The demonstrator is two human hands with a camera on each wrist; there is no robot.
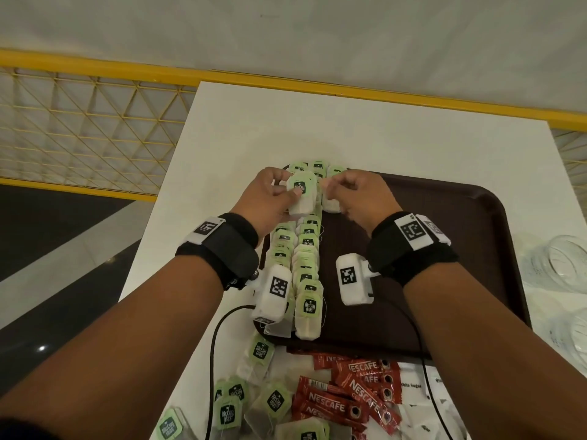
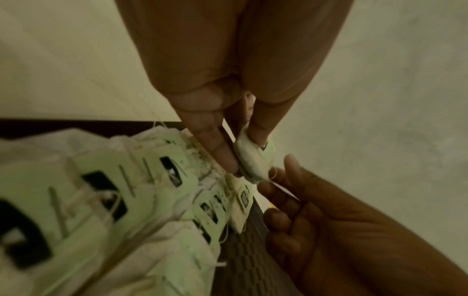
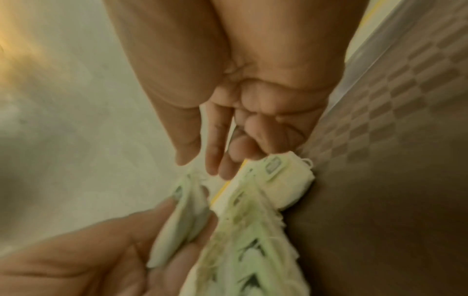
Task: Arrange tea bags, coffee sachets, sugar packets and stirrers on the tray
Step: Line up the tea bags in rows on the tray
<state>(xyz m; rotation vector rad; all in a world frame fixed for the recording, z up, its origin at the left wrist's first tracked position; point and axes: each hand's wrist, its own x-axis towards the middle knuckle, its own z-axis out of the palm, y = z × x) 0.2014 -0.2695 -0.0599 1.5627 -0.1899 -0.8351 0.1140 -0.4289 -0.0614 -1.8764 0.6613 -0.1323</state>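
Note:
A dark brown tray lies on the white table. Two rows of green-tagged tea bags run along the tray's left side. Over their far end my left hand pinches a tea bag between thumb and fingers, as the left wrist view shows for hand and bag. My right hand is just right of it. Its thumb and forefinger stand apart, and its fingertips touch the tea bags at the row's far end. I see no stirrers.
Loose tea bags, red coffee sachets and white sugar packets lie on the table in front of the tray. Clear containers stand at the right. A yellow mesh railing borders the table's left and far sides.

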